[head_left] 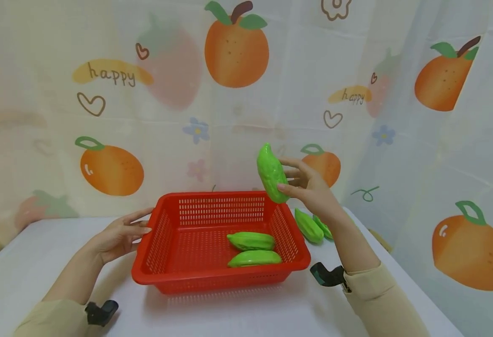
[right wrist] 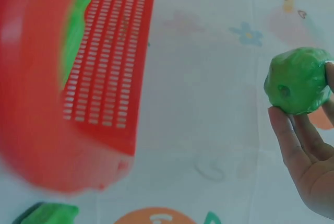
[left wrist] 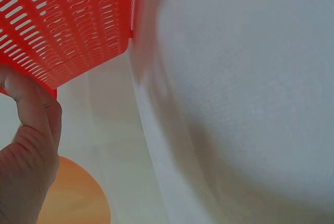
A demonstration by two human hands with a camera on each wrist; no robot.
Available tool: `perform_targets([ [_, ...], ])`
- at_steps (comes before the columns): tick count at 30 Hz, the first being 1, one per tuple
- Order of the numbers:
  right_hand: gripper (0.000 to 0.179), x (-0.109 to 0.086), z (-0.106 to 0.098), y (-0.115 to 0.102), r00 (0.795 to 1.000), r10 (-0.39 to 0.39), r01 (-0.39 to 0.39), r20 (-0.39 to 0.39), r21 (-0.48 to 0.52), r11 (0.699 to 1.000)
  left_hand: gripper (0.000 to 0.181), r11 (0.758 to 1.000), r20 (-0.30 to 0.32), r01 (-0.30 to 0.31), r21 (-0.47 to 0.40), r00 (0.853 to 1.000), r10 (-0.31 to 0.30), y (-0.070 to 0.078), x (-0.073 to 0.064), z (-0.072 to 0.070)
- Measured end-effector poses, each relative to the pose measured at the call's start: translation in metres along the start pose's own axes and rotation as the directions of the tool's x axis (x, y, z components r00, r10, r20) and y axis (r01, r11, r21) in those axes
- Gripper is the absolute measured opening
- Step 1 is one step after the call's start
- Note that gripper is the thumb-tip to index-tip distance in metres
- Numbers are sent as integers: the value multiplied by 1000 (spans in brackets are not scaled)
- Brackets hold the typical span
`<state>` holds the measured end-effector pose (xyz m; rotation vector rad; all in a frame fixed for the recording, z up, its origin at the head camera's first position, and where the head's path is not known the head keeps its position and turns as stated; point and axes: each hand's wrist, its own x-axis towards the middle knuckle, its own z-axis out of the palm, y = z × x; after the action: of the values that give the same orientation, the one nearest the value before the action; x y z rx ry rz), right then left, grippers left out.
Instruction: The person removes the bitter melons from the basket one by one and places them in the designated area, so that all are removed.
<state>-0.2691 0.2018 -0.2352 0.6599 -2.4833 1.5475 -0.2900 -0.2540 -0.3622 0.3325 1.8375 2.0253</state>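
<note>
A red plastic basket (head_left: 220, 276) with slotted walls stands on the table. My left hand (head_left: 121, 236) holds its left rim; the left wrist view shows the fingers (left wrist: 34, 101) bent at the basket's edge. Above the right rim, my right hand (head_left: 309, 187) grips a bumpy green bitter melon (head_left: 271, 173) between thumb and fingers, its pointed tip upward. The right wrist view shows the blunt end of this bitter melon (right wrist: 297, 80). Two more green bitter melons (head_left: 251, 241) (head_left: 254, 258) lie side by side inside the basket, towards its right.
More green bitter melons (head_left: 308, 226) lie on the white-covered table (head_left: 212, 318) just right of the basket, partly hidden by the right forearm. Behind the table hangs a curtain (head_left: 238, 121) printed with fruit. A black wrist device (head_left: 328, 274) sits by the right sleeve.
</note>
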Motion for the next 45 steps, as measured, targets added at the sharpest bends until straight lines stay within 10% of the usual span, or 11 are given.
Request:
perform_targets([
  [23,54,-54,-32,43,992,108,-114,-58,-105,988,45,1000,9,2,-2,1000,-2,-2,-1,-1],
  [45,69,-94,-65,89,940,342,-335,3,-196,922,58,999,-37,26,29,999,-25,3,-1,3],
])
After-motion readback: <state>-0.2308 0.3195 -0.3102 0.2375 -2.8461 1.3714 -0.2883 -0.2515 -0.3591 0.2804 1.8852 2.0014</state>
